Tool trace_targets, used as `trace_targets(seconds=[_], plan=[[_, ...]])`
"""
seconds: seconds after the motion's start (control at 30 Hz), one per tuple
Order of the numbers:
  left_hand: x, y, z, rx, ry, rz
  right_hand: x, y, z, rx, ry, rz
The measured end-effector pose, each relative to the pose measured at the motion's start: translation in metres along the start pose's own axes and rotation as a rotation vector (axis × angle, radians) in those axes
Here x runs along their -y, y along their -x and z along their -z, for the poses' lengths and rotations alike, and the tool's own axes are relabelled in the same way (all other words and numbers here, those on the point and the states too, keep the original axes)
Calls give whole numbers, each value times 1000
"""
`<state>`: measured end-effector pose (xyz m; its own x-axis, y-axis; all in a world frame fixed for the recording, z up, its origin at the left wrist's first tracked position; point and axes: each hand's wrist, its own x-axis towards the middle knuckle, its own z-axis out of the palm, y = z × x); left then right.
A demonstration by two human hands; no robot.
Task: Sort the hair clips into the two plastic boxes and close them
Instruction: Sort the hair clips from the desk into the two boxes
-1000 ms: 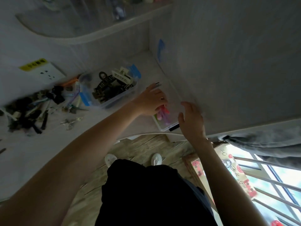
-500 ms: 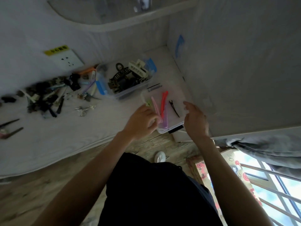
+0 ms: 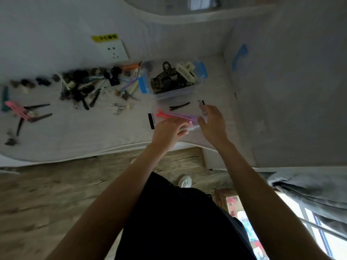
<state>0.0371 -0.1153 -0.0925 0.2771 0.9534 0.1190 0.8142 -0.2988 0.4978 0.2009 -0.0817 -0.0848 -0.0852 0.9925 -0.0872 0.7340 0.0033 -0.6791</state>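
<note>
Both hands sit on the shallow clear plastic box (image 3: 176, 113) near the white desk (image 3: 75, 139) front edge, left hand (image 3: 169, 131) fingers curled over its near rim, right hand (image 3: 212, 124) loosely spread at its right end, wall close on the right.

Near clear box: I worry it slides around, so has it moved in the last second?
Yes. The near clear box has turned: it pointed away from the blue-latched box and now lies parallel along that box's front.

Wall socket (image 3: 112, 49) with yellow label (image 3: 105, 37), wooden floor (image 3: 37, 194), grey curtain (image 3: 309, 186)
</note>
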Motion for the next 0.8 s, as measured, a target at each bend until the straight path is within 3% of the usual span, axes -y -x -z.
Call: trace_targets(seconds=[0.1,0.2,0.27,0.4,0.5,0.7,0.8], plan=[[10,12,20,-115,21,81,19,10,-11,-183,152,168],[44,48,50,-345,59,339,59,20,-31,-263,61,351],[83,78,69,-450,42,549,90,24,-51,-159,-9,449],[168,131,92,-368,-106,942,135,8,-99,149,43,456],[214,157,105,-351,-153,1100,159,-23,-135,218,115,417],[260,161,126,-209,-48,1074,171,-87,-179,207,420,168],[265,148,132,-182,-12,956,168,-91,-191,187,431,108]])
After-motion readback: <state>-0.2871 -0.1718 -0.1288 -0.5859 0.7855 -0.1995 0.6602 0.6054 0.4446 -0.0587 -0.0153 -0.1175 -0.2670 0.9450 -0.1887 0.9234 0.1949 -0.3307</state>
